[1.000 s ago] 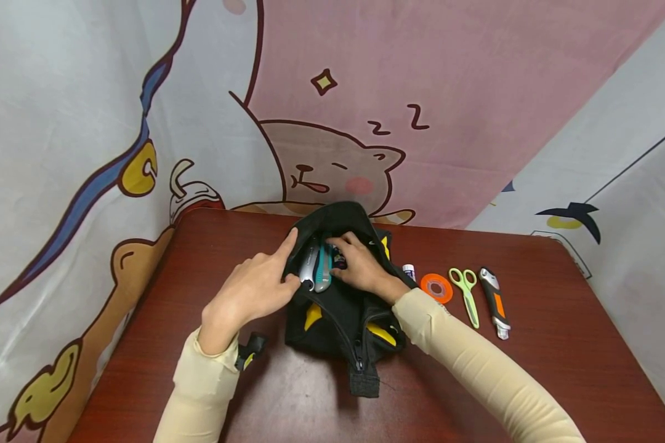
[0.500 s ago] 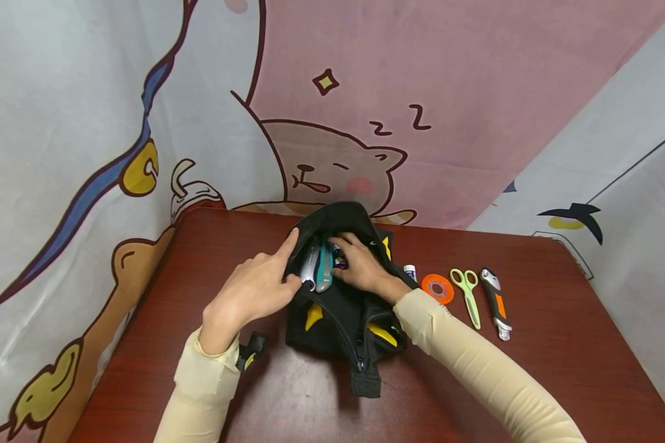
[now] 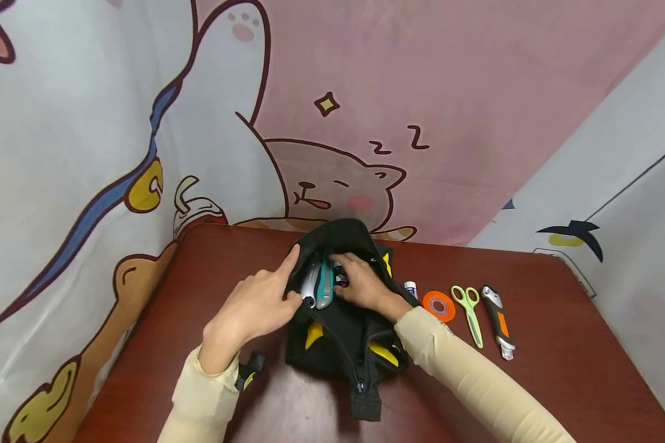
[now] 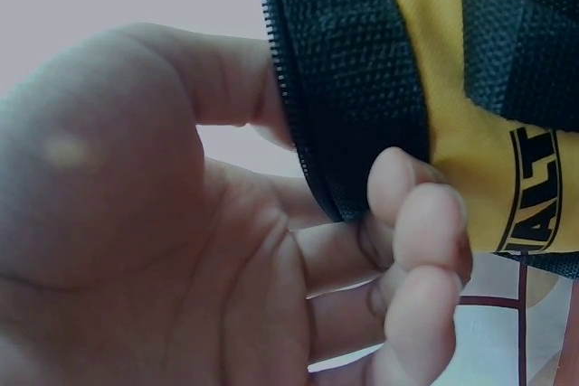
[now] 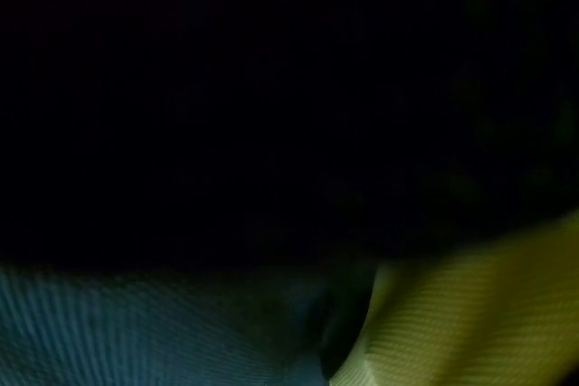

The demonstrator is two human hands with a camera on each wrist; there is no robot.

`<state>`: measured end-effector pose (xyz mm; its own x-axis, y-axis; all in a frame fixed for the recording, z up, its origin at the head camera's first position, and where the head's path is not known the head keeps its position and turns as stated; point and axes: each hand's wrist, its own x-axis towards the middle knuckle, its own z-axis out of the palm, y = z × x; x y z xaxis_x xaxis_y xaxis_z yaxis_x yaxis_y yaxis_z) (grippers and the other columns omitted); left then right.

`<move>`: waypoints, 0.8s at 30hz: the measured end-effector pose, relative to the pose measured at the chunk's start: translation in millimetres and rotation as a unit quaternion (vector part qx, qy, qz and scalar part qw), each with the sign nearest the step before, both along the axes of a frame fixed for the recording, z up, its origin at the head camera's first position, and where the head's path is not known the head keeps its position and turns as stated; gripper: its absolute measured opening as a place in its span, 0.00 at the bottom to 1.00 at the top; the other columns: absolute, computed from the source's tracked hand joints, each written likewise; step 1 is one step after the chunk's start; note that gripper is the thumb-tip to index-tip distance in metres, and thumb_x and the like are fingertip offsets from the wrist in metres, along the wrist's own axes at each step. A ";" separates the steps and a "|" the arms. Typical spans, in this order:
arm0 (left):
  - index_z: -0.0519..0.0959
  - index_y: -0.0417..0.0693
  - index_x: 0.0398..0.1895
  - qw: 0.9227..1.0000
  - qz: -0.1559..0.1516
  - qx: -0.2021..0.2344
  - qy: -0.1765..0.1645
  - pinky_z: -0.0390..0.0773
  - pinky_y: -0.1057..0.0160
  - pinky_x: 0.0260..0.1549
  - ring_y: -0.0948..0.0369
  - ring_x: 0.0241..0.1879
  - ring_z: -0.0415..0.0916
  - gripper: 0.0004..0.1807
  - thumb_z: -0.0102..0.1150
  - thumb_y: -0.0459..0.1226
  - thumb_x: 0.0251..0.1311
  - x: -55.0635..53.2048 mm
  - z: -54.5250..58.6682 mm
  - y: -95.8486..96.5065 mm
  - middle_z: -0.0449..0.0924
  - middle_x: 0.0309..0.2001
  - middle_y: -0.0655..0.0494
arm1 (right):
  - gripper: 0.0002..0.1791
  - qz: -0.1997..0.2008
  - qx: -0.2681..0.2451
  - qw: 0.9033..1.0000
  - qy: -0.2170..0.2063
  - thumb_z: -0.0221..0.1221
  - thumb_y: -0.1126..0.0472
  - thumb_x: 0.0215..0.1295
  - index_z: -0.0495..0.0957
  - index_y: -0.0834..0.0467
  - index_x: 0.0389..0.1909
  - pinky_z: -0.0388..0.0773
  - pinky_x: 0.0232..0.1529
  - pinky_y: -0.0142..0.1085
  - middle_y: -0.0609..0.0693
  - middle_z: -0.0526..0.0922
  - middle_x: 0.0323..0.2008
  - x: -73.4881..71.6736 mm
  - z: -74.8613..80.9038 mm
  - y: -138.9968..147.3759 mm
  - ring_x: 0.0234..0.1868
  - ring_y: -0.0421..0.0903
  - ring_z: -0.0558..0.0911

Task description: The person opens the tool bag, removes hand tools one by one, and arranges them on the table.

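- Black-and-yellow bag (image 3: 332,332) on the table (image 3: 554,326), mouth gaping. Silver tool (image 3: 310,284) and teal cutter (image 3: 325,286) side by side inside.
- Left hand (image 3: 257,304): fingers and thumb pinch the zippered rim.
- Right hand (image 3: 360,282): in the mouth beside the cutter; can't tell if fingertips grip anything, right wrist view mostly black.
- Right sleeve (image 3: 471,369) blocks the right approach. Beyond: white-capped stick (image 3: 411,288), orange tape roll (image 3: 447,306), green scissors (image 3: 472,315), utility knife (image 3: 499,321).
- Printed cloth (image 3: 449,92) bounds the back edge; tabletop extends left of the bag and right of the knife.
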<state>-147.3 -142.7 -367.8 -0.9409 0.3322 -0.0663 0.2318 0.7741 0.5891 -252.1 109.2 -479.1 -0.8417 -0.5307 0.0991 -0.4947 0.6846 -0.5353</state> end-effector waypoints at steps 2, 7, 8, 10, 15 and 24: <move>0.50 0.48 0.93 1.000 0.001 -0.001 0.000 0.57 0.61 0.19 0.61 0.16 0.57 0.48 0.55 0.37 0.72 1.3 -0.3 -0.8 0.62 0.16 0.59 | 0.40 -0.001 0.000 1.000 -0.005 0.73 0.67 0.67 0.71 0.67 0.79 0.75 0.72 0.59 0.68 0.75 0.73 2.3 0.7 -1.3 0.71 0.65 0.78; 0.50 0.48 0.93 1.000 0.000 -0.002 -0.003 0.58 0.61 0.19 0.61 0.16 0.58 0.48 0.55 0.36 0.71 4.2 -1.4 -2.2 0.63 0.16 0.58 | 0.42 -0.010 0.006 1.000 -0.012 0.74 0.66 0.68 0.70 0.64 0.81 0.76 0.71 0.59 0.66 0.74 0.75 8.2 2.4 -4.5 0.72 0.64 0.78; 0.50 0.49 0.93 1.000 0.001 -0.002 -0.003 0.58 0.61 0.19 0.60 0.16 0.58 0.48 0.55 0.36 0.71 4.6 -1.6 -2.4 0.63 0.16 0.58 | 0.42 -0.011 0.005 1.000 -0.010 0.74 0.65 0.68 0.70 0.64 0.81 0.76 0.71 0.58 0.66 0.74 0.75 9.3 3.3 -5.3 0.71 0.63 0.79; 0.50 0.49 0.93 1.000 0.001 0.000 -0.002 0.58 0.61 0.19 0.61 0.15 0.59 0.48 0.55 0.36 0.71 4.7 -1.8 -2.8 0.64 0.16 0.58 | 0.42 -0.013 0.004 1.000 -0.004 0.74 0.66 0.67 0.70 0.64 0.81 0.77 0.71 0.59 0.67 0.74 0.75 10.8 5.8 -6.2 0.71 0.64 0.79; 0.49 0.50 0.93 1.000 0.000 0.005 0.000 0.58 0.61 0.18 0.61 0.15 0.58 0.48 0.55 0.36 0.71 3.4 -1.5 -2.0 0.64 0.16 0.58 | 0.43 -0.014 -0.005 1.000 0.008 0.75 0.66 0.66 0.71 0.64 0.80 0.76 0.71 0.59 0.66 0.75 0.74 13.7 15.9 -4.5 0.70 0.63 0.79; 0.48 0.50 0.93 1.000 -0.004 0.001 0.000 0.58 0.61 0.18 0.61 0.15 0.57 0.49 0.55 0.37 0.71 -1.0 -2.1 -0.1 0.63 0.16 0.59 | 0.42 -0.020 -0.030 0.999 0.015 0.75 0.66 0.66 0.72 0.61 0.81 0.82 0.46 0.47 0.63 0.77 0.71 20.7 33.8 2.3 0.42 0.52 0.80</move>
